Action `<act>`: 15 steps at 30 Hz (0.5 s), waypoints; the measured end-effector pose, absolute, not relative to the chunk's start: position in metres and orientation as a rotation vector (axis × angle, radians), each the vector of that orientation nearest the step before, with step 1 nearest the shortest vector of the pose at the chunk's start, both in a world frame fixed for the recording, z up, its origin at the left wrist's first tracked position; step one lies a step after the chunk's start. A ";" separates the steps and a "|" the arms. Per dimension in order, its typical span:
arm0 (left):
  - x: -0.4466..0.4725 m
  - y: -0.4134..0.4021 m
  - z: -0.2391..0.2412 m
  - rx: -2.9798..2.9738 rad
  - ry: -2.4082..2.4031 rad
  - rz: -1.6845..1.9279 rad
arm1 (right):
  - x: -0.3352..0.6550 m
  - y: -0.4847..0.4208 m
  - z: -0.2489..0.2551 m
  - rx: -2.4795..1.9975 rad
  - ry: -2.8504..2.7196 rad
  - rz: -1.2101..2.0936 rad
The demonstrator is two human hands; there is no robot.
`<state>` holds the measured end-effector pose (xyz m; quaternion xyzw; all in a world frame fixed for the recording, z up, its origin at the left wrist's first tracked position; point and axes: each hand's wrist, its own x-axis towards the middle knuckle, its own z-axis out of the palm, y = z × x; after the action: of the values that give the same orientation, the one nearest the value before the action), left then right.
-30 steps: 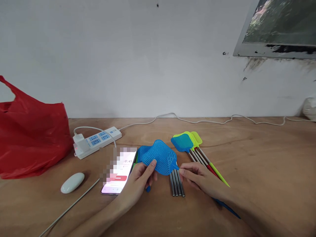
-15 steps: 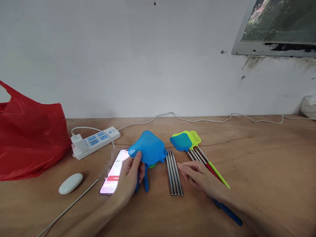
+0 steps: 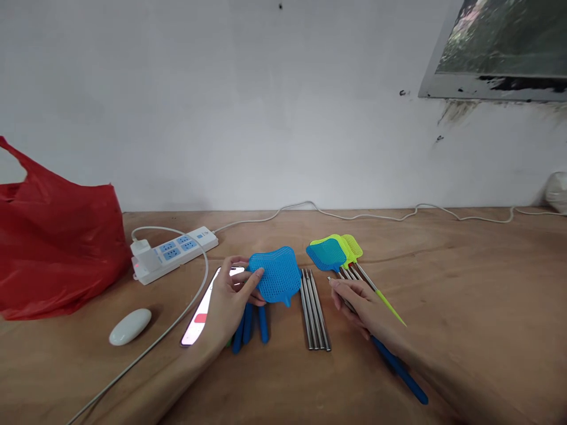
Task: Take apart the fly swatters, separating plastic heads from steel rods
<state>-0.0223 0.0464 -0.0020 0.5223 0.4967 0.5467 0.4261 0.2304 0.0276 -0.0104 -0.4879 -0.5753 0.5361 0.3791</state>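
Centre frame: left hand point(image 3: 231, 295) pinches blue mesh head point(image 3: 278, 274); right hand point(image 3: 362, 304) grips blue-handled rod point(image 3: 401, 372). Neck point(image 3: 287, 301) should align with rod tip point(image 3: 329, 278).

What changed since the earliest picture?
The left hand has moved the blue flyswatter head left, away from the right hand, its neck now pointing down in view. The right hand still holds the blue-handled rod. Metal tubes, assembled flyswatters and power strip stayed put.

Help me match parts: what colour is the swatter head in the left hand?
Blue; the swatter head shows best in the head view.
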 end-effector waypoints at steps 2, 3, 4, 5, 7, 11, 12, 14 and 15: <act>-0.024 0.048 0.000 1.323 1.259 1.371 | 0.230 0.027 -0.009 -1.256 -1.461 1.371; -0.025 0.048 0.000 1.332 1.269 1.371 | 0.230 0.027 -0.009 -1.259 -1.458 1.374; -0.025 0.049 0.001 1.344 1.277 1.368 | 0.230 0.027 -0.008 -1.258 -1.458 1.380; -0.026 0.049 0.001 1.358 1.286 1.359 | 0.230 0.027 -0.007 -1.255 -1.460 1.387; -0.027 0.050 0.000 1.388 1.299 1.336 | 0.230 0.026 -0.006 -1.250 -1.468 1.396; -0.027 0.051 -0.003 1.412 1.309 1.333 | 0.231 0.027 -0.006 -1.257 -1.474 1.398; -0.027 0.050 -0.003 1.426 1.312 1.325 | 0.231 0.027 -0.007 -1.260 -1.472 1.400; -0.027 0.049 -0.002 1.466 1.320 1.294 | 0.231 0.027 -0.008 -1.262 -1.470 1.402; -0.027 0.049 -0.002 1.488 1.323 1.270 | 0.231 0.027 -0.008 -1.264 -1.471 1.403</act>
<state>-0.0270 0.0491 -0.0021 0.5828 0.5181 0.4974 0.3801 0.2308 0.0270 -0.0082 -0.4914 -0.5722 0.5455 0.3654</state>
